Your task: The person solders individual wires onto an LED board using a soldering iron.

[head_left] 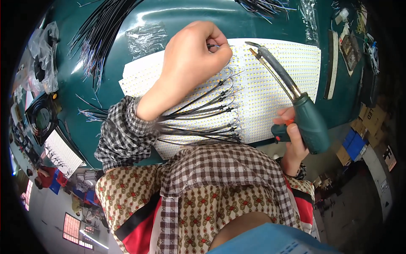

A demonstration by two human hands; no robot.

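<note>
My left hand (190, 55) is closed in a pinch over the far edge of the LED boards, on a thin black cable (212, 45) that mostly hides behind the fingers. Wrapped around the handle of a green soldering gun (311, 122) is my right hand (294, 139). The gun's dark, bent tip (253, 44) points up and left, a short way right of my left fingers. White LED boards (279, 84) with rows of small yellow chips spread under both hands. Several black cables (198, 111) lie across their left part, ends near the middle seam.
On the green tabletop (110, 80), a bundle of black cables (110, 25) lies far left, another (266, 6) at the far edge. A clear plastic bag (147, 38) sits behind the boards. A small fan (42, 120) stands left, a long strip (332, 63) right. Cardboard boxes (372, 122) are beyond.
</note>
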